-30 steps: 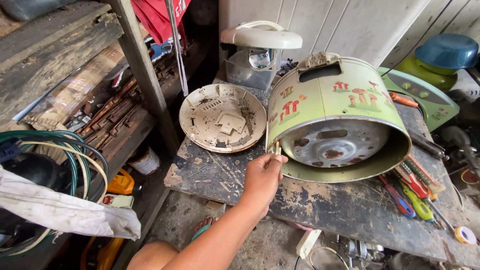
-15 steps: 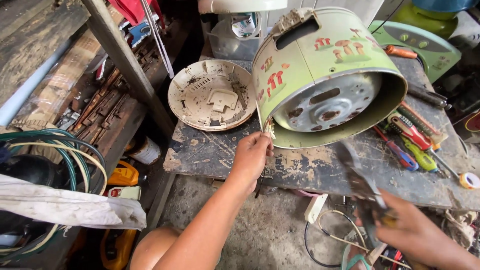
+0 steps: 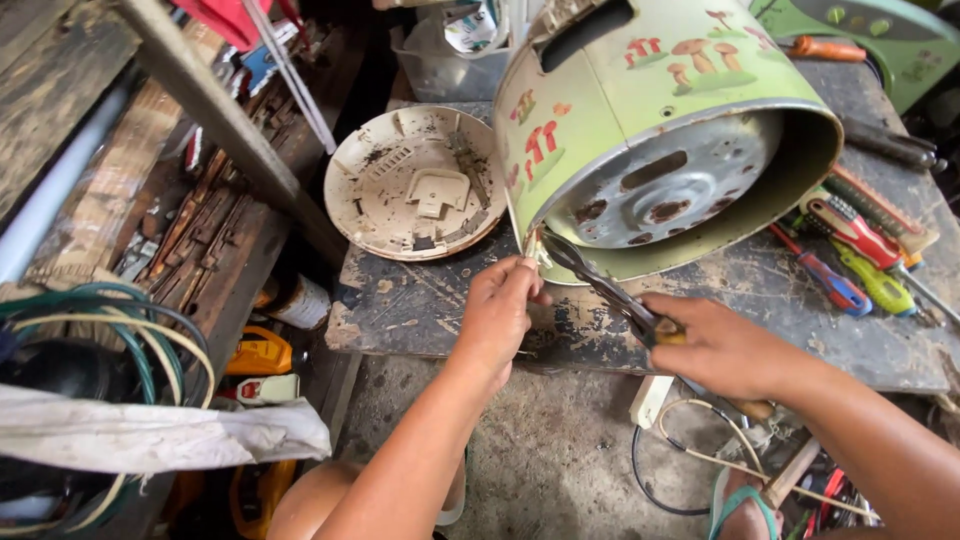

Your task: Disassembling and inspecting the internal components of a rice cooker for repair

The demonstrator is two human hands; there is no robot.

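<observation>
Hands (image 3: 500,305) (pliers (image 3: 600,285)) at cooker shell (image 3: 660,110) rim.

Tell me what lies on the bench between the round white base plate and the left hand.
Head view: only bare, stained benchtop lies between the white base plate and the left hand; nothing sits there.

Probably a repair workshop: screwdrivers (image 3: 850,250) litter a grimy workbench (image 3: 420,300).

green mushroom-print cooker shell (image 3: 660,120) on its side, rusty base outward; dark pliers (image 3: 600,285) at lower rim, gripping wire
</observation>
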